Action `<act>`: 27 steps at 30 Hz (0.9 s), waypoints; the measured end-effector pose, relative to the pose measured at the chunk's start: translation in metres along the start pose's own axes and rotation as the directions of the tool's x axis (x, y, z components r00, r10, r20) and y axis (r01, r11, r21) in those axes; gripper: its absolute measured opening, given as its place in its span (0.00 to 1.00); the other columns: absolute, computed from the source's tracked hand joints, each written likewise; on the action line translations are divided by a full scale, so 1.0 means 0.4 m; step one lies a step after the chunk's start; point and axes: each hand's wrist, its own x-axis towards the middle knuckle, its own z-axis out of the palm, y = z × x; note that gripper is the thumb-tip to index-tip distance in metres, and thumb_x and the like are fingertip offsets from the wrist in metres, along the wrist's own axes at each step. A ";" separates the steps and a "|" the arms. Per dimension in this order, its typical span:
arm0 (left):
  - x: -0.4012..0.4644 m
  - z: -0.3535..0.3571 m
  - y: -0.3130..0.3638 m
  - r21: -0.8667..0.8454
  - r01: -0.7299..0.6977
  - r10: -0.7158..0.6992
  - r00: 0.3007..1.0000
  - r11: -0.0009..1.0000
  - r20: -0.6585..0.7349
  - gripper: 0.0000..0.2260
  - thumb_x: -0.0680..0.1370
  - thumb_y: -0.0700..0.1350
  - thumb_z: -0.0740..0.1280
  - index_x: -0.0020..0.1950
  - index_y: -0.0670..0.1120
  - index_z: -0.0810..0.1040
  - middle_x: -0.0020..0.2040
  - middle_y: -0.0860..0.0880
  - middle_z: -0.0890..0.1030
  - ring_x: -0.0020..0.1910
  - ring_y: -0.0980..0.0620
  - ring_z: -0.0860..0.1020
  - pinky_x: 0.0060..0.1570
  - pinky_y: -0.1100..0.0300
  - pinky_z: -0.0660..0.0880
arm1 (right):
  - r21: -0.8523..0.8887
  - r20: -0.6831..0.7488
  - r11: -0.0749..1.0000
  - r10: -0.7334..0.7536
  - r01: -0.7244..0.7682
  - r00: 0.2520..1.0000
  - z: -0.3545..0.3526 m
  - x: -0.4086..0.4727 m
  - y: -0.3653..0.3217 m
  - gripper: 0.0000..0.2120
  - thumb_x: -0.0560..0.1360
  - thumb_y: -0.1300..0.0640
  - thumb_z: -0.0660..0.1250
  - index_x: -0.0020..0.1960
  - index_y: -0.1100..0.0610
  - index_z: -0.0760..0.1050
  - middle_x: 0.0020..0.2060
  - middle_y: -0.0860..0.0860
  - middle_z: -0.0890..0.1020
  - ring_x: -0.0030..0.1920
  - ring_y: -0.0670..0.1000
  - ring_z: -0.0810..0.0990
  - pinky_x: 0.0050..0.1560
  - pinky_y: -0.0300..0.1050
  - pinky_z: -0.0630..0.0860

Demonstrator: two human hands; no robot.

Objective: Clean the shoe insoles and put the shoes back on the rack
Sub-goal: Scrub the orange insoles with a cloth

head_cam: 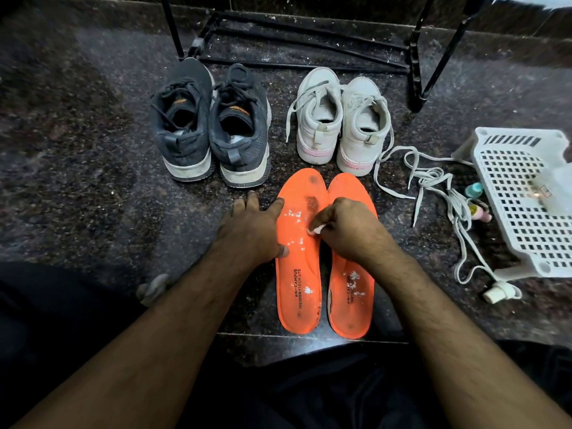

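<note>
Orange insoles [298,274] lie side by side on the floor [93,181], near the dark shoes [210,125] and white shoes [340,122]. Left hand [250,233] is released, pressed flat on the left insole's edge to pin it. Right hand [349,227] has its grip clenched on a white wad [317,229], touching that insole. Step in hand: scrubbing. White flecks and dark stains remain; next move likely calls for firm strokes over them. Rack [309,35] stands behind.
</note>
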 end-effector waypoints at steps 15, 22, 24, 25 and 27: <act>-0.007 -0.008 0.006 -0.008 0.003 -0.003 1.000 1.000 -0.001 0.47 0.73 0.61 0.73 0.81 0.59 0.45 0.82 0.40 0.46 0.79 0.35 0.49 0.74 0.41 0.56 | 0.059 -0.230 0.998 0.009 0.005 0.973 0.018 0.010 -0.010 0.13 0.75 0.61 0.66 0.54 0.49 0.85 0.48 0.54 0.79 0.49 0.55 0.80 0.53 0.45 0.73; -0.011 -0.009 0.007 0.002 0.010 -0.010 1.000 1.000 0.006 0.49 0.71 0.61 0.75 0.81 0.61 0.46 0.82 0.40 0.47 0.79 0.36 0.50 0.75 0.41 0.58 | 0.013 0.011 0.999 0.030 -0.030 1.000 0.012 0.006 -0.011 0.11 0.72 0.60 0.68 0.50 0.52 0.85 0.48 0.51 0.86 0.52 0.52 0.83 0.55 0.41 0.76; -0.014 -0.012 0.009 -0.001 0.013 -0.013 1.000 1.000 0.011 0.49 0.71 0.61 0.76 0.81 0.61 0.46 0.82 0.40 0.47 0.79 0.36 0.49 0.74 0.40 0.58 | 0.048 -0.023 0.997 0.067 -0.066 0.997 -0.002 0.003 -0.002 0.08 0.72 0.56 0.70 0.49 0.52 0.85 0.46 0.51 0.86 0.50 0.53 0.82 0.51 0.41 0.76; -0.015 -0.014 0.009 -0.004 0.016 -0.016 1.000 1.000 0.017 0.49 0.71 0.60 0.76 0.81 0.61 0.46 0.82 0.40 0.46 0.79 0.36 0.48 0.74 0.40 0.58 | 0.071 -0.091 0.996 0.069 -0.062 0.993 -0.002 0.003 0.002 0.09 0.73 0.57 0.70 0.51 0.51 0.85 0.47 0.52 0.85 0.50 0.53 0.82 0.52 0.42 0.75; -0.015 -0.016 0.011 -0.010 0.020 -0.019 1.000 1.000 0.023 0.49 0.71 0.60 0.76 0.81 0.61 0.46 0.82 0.40 0.46 0.79 0.36 0.48 0.74 0.39 0.58 | 0.051 -0.170 0.999 0.019 -0.010 0.985 0.005 0.003 -0.002 0.12 0.74 0.60 0.68 0.54 0.50 0.85 0.48 0.53 0.82 0.51 0.54 0.81 0.55 0.41 0.72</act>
